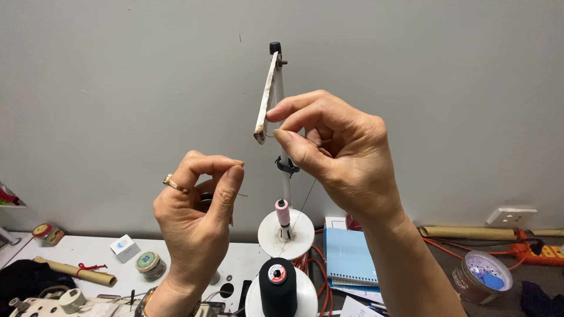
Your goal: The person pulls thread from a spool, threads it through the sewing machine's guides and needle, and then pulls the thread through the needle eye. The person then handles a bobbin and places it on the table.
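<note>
Left hand [197,220]: fingers pinched narrow on the thread end [241,194], which points right. Right hand [329,152]: fingers pinch the thread [305,199] just right of the guide arm [265,97]. Thread axis descends steeply toward the black spool [277,287] below; the right hand is nearer the guide

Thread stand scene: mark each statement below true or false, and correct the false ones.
1. The right hand pinches thread beside the flat guide arm at the top of the stand pole. True.
2. The left hand wears a ring. True.
3. A black thread cone stands in front of the pink spool. True.
4. The notebook is red. False: it is blue.
5. The left hand rests flat on the table. False: it is raised, thumb and forefinger pinched together.
</note>
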